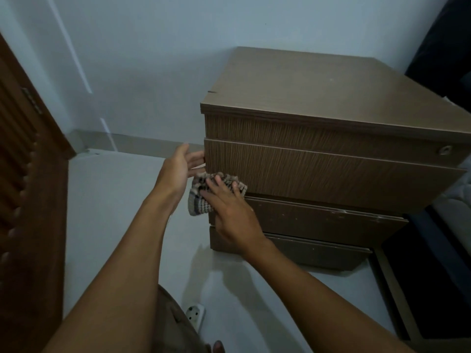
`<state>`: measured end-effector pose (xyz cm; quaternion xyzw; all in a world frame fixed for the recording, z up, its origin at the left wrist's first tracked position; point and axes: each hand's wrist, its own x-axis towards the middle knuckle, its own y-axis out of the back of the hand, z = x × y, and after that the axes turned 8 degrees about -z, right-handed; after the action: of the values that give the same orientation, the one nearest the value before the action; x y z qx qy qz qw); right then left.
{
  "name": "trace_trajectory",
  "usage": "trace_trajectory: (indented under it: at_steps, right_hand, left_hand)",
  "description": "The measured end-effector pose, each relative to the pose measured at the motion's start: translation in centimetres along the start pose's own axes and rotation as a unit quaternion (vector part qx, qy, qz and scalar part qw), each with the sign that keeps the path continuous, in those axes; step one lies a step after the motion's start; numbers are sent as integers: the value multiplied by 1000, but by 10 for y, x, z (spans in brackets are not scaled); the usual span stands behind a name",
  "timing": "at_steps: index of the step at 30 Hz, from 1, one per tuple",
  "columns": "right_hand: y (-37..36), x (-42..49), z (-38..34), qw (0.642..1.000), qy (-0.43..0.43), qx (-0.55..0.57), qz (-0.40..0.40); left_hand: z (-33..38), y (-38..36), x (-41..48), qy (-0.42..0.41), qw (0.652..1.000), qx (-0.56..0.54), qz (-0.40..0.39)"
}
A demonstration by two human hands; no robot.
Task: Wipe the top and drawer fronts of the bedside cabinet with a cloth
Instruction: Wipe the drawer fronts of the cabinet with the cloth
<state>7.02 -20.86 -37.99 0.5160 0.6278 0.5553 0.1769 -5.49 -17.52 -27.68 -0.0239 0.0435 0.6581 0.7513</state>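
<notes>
The brown wooden bedside cabinet (318, 98) stands against the pale wall, its top bare. Its upper drawer front (331, 177) juts out a little, with a round lock at its right end. My right hand (226, 210) presses a striped, knobbly cloth (201, 200) flat against the lower left corner of that drawer front. My left hand (179, 169) holds the drawer's left edge, fingertips hidden behind it. Two lower drawer fronts (318, 220) sit beneath, scuffed with pale specks.
A dark wooden louvred door (28, 187) fills the left side. A white power plug block (195, 313) lies on the pale floor near my knee. Dark bedding and a bed frame (420, 276) crowd the cabinet's right side.
</notes>
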Motion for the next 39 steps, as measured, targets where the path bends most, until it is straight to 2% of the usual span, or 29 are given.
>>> trace_trajectory:
  at_steps: [2,3,5,8,10,11,12,14,17,19,21,23,25,28,30,35,39]
  right_hand:
    - [9,-12,0,998,5,34,-56]
    - [14,-18,-1,998,13,36,-57]
    - [26,-26,0,999,54,3,-4]
    - [48,-26,3,982,109,-64,142]
    - [62,-15,5,967,105,-108,203]
    - [66,-7,5,964,95,-136,208]
    - [67,1,6,964,85,-165,191]
    - [63,14,8,964,87,-227,108]
    - [46,17,16,948,131,-291,-19]
    - [36,9,22,937,153,-308,-66]
    - [32,-2,26,941,164,-278,-99]
    - [36,-11,27,951,173,-232,-108]
    - [46,-17,22,955,194,-214,-71]
    - [68,-13,12,948,210,-239,25]
    - [75,-3,15,940,186,-282,43]
    - [60,-11,40,916,148,-362,-87]
    - [50,-40,54,930,124,-305,-164]
  left_hand:
    - [1,1,0,-3,1000,-7,-2]
    - [1,1,1,-5,1000,-4,-1]
    - [1,2,2,-5,1000,6,2]
    - [-1,4,1,-1,1000,14,-3]
    - [-3,4,-1,-3,1000,0,-10]
    - [-2,5,-2,-3,1000,-8,-11]
    - [-2,4,-2,-1,1000,-15,-11]
    - [-1,5,-2,5,1000,-22,-8]
    - [-1,6,-1,9,1000,-15,-1]
    - [-2,4,0,4,1000,-11,0]
    - [-1,3,-1,0,1000,-7,-1]
    - [-3,4,1,-1,1000,2,-1]
    - [-3,4,1,1,1000,13,2]
    - [-5,5,3,2,1000,8,9]
    - [-6,2,1,-2,1000,15,17]
    - [-6,-11,-2,-23,997,26,62]
    - [-12,-16,-5,-29,994,64,78]
